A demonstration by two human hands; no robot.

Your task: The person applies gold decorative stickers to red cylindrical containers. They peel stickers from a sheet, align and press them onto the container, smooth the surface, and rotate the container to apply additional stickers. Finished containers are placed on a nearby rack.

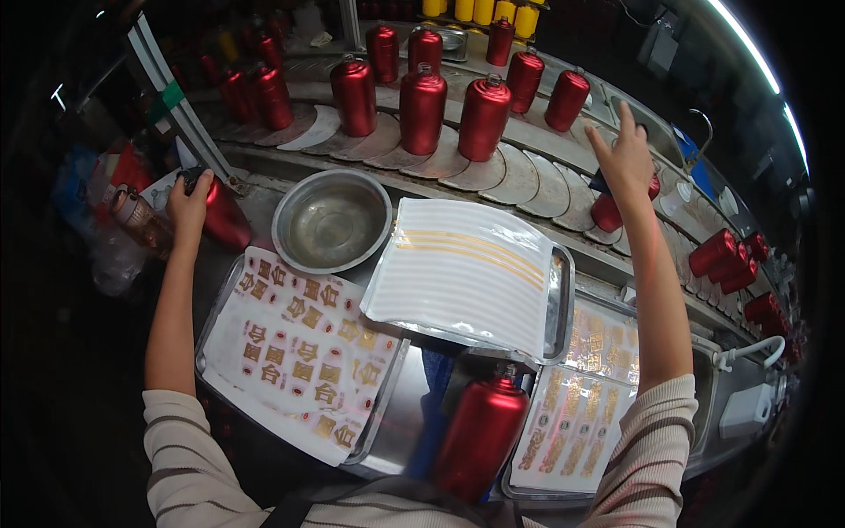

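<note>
At the far left, the left hand (187,207) is closed over the dark cap end of a red bottle (224,220) that lies tilted at the table's edge, just left of the steel bowl (332,220); fingers wrap the top and the body shows bare below them. Judging by its glossy lacquered skin, the bottle looks rigid, smooth and slippery, probably weighty like a metal or ceramic vessel, so the narrow neck and shoulder seem the surest place to hold, with the round body likely to roll if let lie. Nearer, the left tray (220,304) holds a sheet of gold and red decals, thin and limp by the look of it. In the middle a white striped sheet (462,268) rests on a second tray, and another red bottle (480,436) stands near the person's chest. To the right, the right hand (627,158) is raised with fingers spread, over a red bottle on the belt (607,213); whether the palm touches it cannot be told, since the hand covers its top. Upright red bottles line the curved conveyor (519,180) at the far side. The left edge is dark and cluttered, and the far-right bottles blur toward the rim.
</note>
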